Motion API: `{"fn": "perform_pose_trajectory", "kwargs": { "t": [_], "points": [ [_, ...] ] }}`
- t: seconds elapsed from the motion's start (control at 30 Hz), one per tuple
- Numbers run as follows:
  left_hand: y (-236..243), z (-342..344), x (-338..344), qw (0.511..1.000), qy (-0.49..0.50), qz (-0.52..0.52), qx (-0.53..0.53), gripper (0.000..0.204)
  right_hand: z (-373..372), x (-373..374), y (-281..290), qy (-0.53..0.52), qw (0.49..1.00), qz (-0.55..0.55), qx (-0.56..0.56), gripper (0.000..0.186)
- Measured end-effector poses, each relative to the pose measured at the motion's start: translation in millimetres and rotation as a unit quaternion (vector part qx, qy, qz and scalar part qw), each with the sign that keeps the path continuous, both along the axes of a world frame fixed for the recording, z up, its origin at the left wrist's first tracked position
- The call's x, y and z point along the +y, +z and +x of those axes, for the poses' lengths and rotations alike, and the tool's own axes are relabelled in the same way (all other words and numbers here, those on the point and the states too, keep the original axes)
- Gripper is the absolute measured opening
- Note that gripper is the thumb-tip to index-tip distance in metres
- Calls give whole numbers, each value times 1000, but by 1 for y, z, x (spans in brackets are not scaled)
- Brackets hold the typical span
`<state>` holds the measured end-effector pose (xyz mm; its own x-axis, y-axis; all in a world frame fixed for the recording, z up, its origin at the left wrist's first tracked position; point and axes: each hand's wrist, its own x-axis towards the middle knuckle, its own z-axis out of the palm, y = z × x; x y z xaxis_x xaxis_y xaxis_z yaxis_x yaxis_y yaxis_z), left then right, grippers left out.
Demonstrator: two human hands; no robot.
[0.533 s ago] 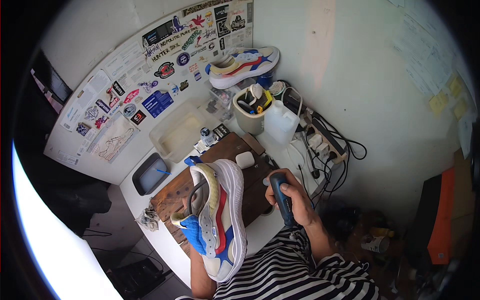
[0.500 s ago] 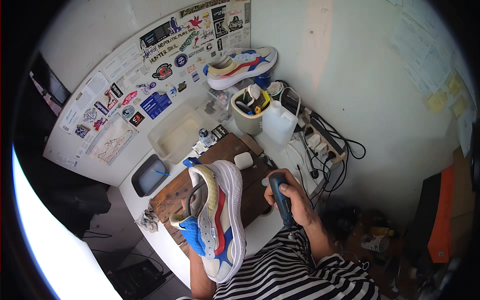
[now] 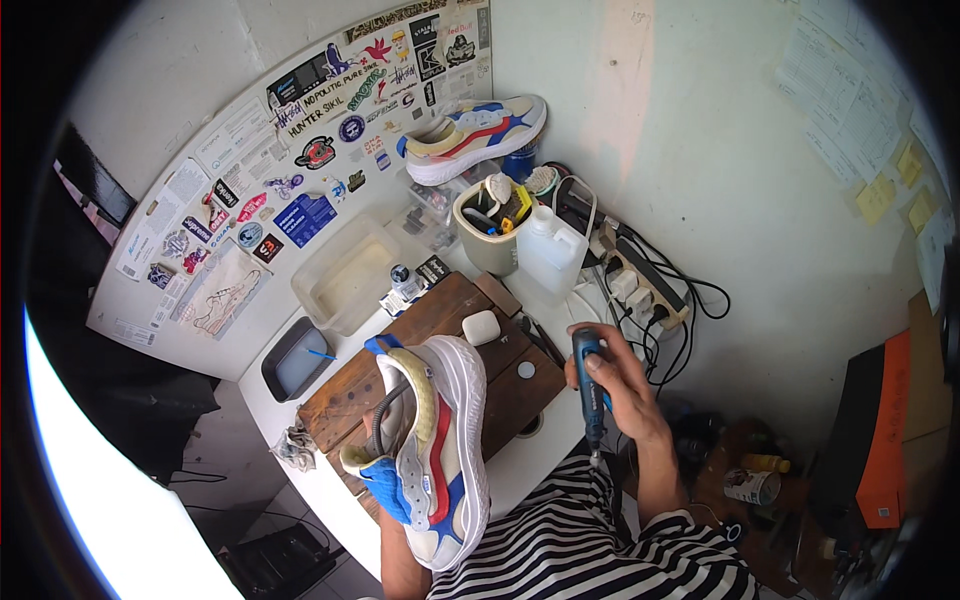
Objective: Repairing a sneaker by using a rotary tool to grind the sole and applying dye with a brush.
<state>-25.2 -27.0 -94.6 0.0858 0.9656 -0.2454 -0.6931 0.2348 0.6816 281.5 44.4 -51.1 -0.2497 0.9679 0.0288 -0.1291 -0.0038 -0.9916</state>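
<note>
My left hand (image 3: 392, 525) holds a white, blue, red and cream sneaker (image 3: 452, 470) from beneath, mostly hidden by it; a dark ribbed curved piece (image 3: 378, 430) sits inside the shoe. To its right, my right hand (image 3: 625, 395) grips a blue and black cordless hand tool (image 3: 590, 380) nearly upright, with a metal tip pointing down. Behind the shoe, a dark wooden board (image 3: 340, 405) carries a white square case (image 3: 481, 326) and a small pale disc (image 3: 526, 370).
A matching sneaker (image 3: 480, 135) rests high at the back above a bin of tools (image 3: 478, 245), beside a translucent jug (image 3: 550, 260). A clear tub (image 3: 340, 300), dark tray (image 3: 298, 360) and crumpled rag (image 3: 294, 450) line the left. A power strip (image 3: 650, 290) with tangled cables lies right, near an orange-black box (image 3: 880, 430).
My right hand has moved right and up with the tool, away from the board, uncovering the small pale disc. The held sneaker has shifted only slightly.
</note>
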Motion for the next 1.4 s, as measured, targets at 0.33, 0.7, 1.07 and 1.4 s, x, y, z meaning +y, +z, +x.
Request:
{"fn": "perform_pose_trajectory", "kwargs": {
  "t": [0.33, 0.7, 1.07, 1.4],
  "points": [
    [-7, 1, -10, 962, -154, 5, -227, 95, 117, 155, -5, -156, 889, 189, -387, 47],
    [29, 17, 23, 991, 22, 12, -129, 87, 164, 247, -96, -92, 845, 146, -507, 45],
    [-34, 5, 74, 917, -76, 40, -390, 75, 164, 251, -124, -116, 876, 105, -457, 42],
    [-54, 1, 98, 984, -74, 11, -163, 57, 152, 236, -120, -157, 846, 24, -509, 43]
  ]
}}
